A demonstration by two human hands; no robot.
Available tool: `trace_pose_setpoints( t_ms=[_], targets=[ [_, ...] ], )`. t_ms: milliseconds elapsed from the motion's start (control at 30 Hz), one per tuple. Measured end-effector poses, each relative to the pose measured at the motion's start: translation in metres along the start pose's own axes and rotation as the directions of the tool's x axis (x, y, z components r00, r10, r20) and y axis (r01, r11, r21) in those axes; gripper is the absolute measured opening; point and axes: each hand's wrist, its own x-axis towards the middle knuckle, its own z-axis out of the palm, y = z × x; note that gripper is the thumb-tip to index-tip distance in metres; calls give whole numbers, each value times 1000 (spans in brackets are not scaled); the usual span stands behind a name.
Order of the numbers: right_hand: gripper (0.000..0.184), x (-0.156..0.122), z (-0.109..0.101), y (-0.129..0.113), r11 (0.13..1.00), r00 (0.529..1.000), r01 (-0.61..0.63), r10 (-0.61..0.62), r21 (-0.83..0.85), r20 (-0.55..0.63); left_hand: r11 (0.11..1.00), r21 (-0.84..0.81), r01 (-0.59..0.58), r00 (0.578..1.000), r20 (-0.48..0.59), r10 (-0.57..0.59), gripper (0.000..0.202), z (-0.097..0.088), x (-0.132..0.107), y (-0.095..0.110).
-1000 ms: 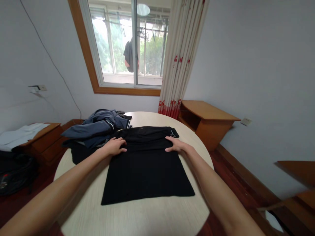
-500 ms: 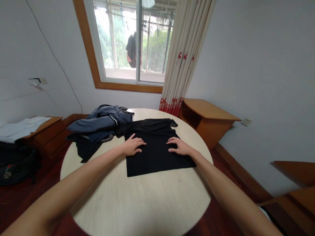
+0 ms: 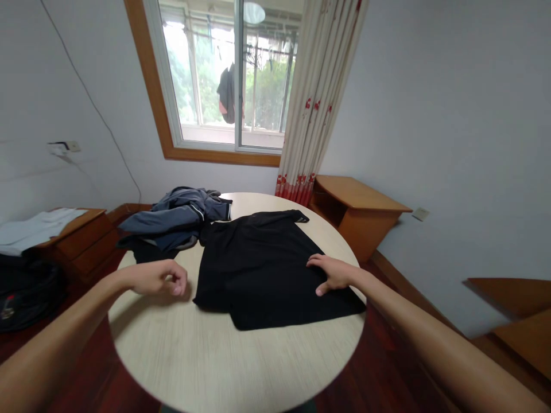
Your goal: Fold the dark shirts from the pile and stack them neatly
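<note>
A black garment [image 3: 262, 264] lies spread flat on the round pale wooden table [image 3: 224, 355], turned at an angle. My right hand [image 3: 330, 272] rests flat on the garment's right part, fingers stretched out. My left hand [image 3: 160, 277] hovers over the bare table just left of the garment's left corner, fingers curled loosely; nothing shows in them. A dark blue jacket [image 3: 176, 217] lies crumpled at the table's far left, touching the black garment's upper corner.
A wooden side cabinet [image 3: 357, 212] stands behind the table to the right, below a curtain [image 3: 318, 97] and window [image 3: 224, 74]. A low wooden dresser [image 3: 81, 241] with white cloth and a dark bag [image 3: 21, 292] sit at the left.
The black garment has been turned and shifted right on the table. My left hand left the cloth and moved left, curling. My right hand slid right while lying on the cloth.
</note>
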Motion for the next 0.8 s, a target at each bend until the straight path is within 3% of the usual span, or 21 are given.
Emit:
trace_pose_setpoints(
  t_ms=[67,100,167,233,300,400,533,633,733,800],
  targets=[
    [85,-3,-10,-9,997,995,-54,59,-55,80,1000,-21,5,998,56,-4,24,5,-2,9],
    [77,-2,-13,-14,994,992,-78,86,-80,96,1000,-5,-6,1000,21,6,27,8,4,14],
    [59,4,-17,-23,989,993,-89,98,-115,73,998,55,-39,992,-114,45,34,17,24,27],
    [53,13,-16,-27,991,998,-59,61,-119,10,990,118,-79,963,-248,106,40,29,49,36],
    [64,19,-9,-26,995,999,-40,38,-94,-23,975,182,-129,941,-287,178,42,44,71,40],
    [87,19,2,-17,996,997,-73,73,-51,-9,954,264,-144,960,-197,199,71,66,88,33],
    [103,3,5,-20,993,995,-86,89,-82,38,947,307,-93,988,-87,125,100,91,77,28],
    [109,-12,-3,-42,981,987,-94,115,-172,116,944,310,-109,993,-8,118,114,105,51,44],
    [88,-16,-15,-62,983,943,-100,144,-155,301,937,305,-172,984,102,148,120,105,28,70],
    [62,-7,-24,-65,989,942,-86,121,-124,313,940,269,-212,974,139,180,98,93,25,84]
  ],
)
